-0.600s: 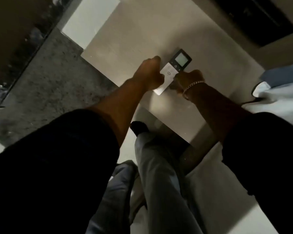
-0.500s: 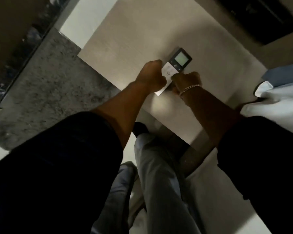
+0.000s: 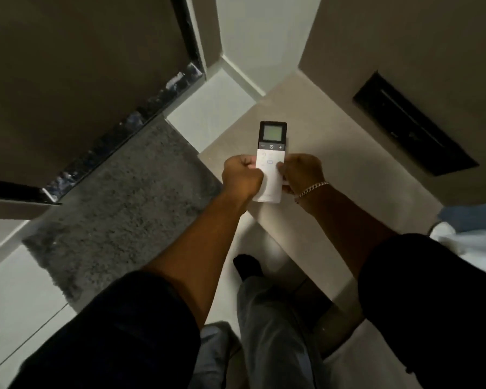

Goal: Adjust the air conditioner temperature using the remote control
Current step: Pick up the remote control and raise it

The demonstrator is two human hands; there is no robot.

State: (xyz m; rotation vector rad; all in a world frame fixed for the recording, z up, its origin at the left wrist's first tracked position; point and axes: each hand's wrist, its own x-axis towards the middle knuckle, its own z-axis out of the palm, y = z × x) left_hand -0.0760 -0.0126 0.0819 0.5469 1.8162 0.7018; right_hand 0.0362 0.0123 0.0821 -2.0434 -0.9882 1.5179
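Currently, a grey rug is lying on the floor to the left of the hands. The left hand is curling closed around the left edge of the remote control, and the right hand is gripping its right edge, with its thumb resting on the white button panel. The remote control is being held between both hands above the bench, with its display end projecting beyond the hands, screen facing up. A chain bracelet is sitting on the right wrist. To the right of the hands, a dark slot panel is showing on the wall.
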